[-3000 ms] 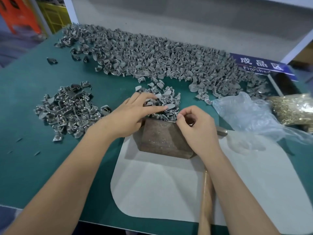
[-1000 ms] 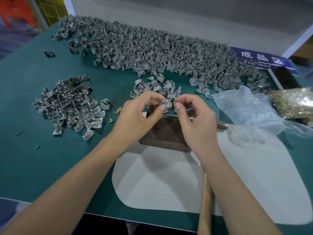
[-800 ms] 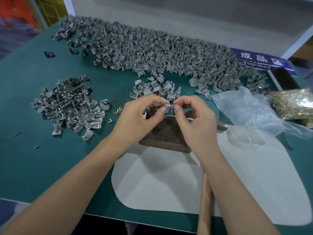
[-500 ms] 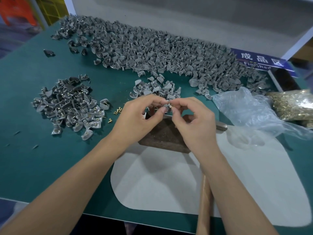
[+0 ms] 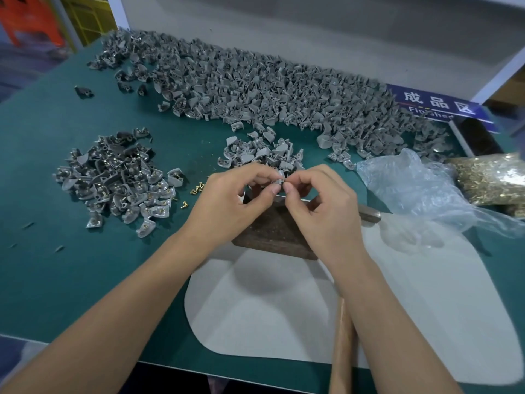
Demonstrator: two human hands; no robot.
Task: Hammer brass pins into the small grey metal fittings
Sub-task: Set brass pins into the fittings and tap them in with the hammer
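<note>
A single small grey fitting [image 5: 279, 177] sits in the air above the far edge of the dark brown block [image 5: 277, 231], pinched between the thumb and forefinger of the left hand [image 5: 230, 207]. The right hand [image 5: 324, 211] meets it from the right, its thumb and forefinger closed together against the fitting's side; whether a brass pin sits between those fingertips is too small to tell. Half a second ago the two hands were in nearly the same pose, and the right fingertips have since drawn slightly nearer to the fitting. Three seconds ago both hands were low on the block's far edge among the fittings; now they are raised clear of it.

Just beyond the hands lies a small heap of fittings [image 5: 261, 155]. A few loose brass pins [image 5: 197, 187] lie on the green mat [image 5: 56, 280] to the left, beside a pile of fittings with pins in them [image 5: 113, 177]. A long bank of grey fittings [image 5: 255, 89] runs along the far side. To the right are a clear plastic bag [image 5: 420, 189] and a bag of brass pins [image 5: 494, 177]. The hammer's wooden handle [image 5: 342, 345] lies on the pale sheet [image 5: 270, 308] under the right forearm.
</note>
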